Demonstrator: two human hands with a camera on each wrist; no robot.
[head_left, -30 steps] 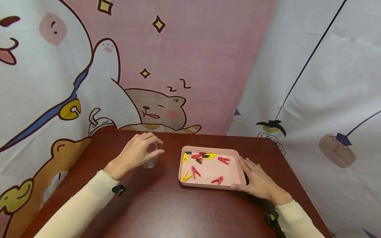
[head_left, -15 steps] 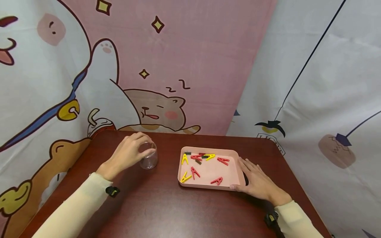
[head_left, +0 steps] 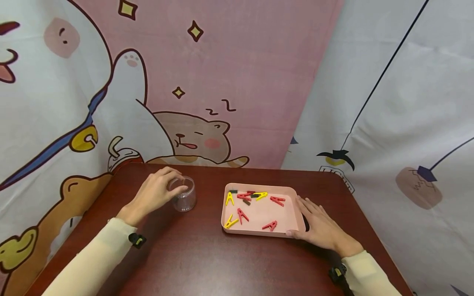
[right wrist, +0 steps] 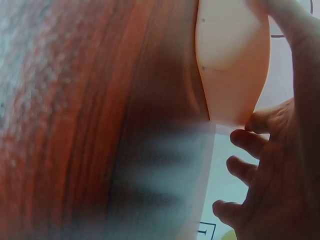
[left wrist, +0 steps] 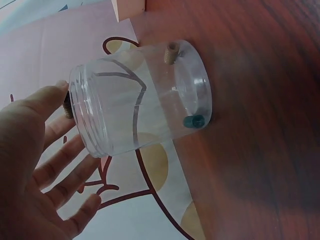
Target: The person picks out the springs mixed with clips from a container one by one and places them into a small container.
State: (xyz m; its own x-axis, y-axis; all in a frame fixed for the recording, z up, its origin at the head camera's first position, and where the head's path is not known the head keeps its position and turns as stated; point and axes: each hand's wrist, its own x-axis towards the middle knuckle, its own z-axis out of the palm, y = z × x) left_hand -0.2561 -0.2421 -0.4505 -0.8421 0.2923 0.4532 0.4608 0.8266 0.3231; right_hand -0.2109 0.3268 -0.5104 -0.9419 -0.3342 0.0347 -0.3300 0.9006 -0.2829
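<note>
My left hand (head_left: 155, 191) is at the mouth of a clear jar (head_left: 187, 201), pinching a small brown ribbed cylinder (left wrist: 68, 106) between thumb and index finger. Its other fingers are spread beside the jar's rim. Inside the jar lie a tan ribbed cylinder (left wrist: 171, 53) and a dark teal one (left wrist: 194, 121). To the right, a pink tray (head_left: 255, 231) carries red clips (head_left: 242, 215), yellow clips (head_left: 230, 199) and a few dark ribbed pieces (head_left: 246, 202). My right hand (head_left: 324, 228) rests on the tray's right end, thumb at the near corner, fingers loosely extended along the side.
Everything stands on a dark red-brown table (head_left: 207, 263). The jar is left of the tray with a strip of tabletop between them. A printed cloth (head_left: 237, 82) hangs behind the table's far edge.
My left hand has moved left and slightly back toward me, bringing the brown ribbed cylinder from right of the jar to over its mouth. The right hand and tray stay put.
</note>
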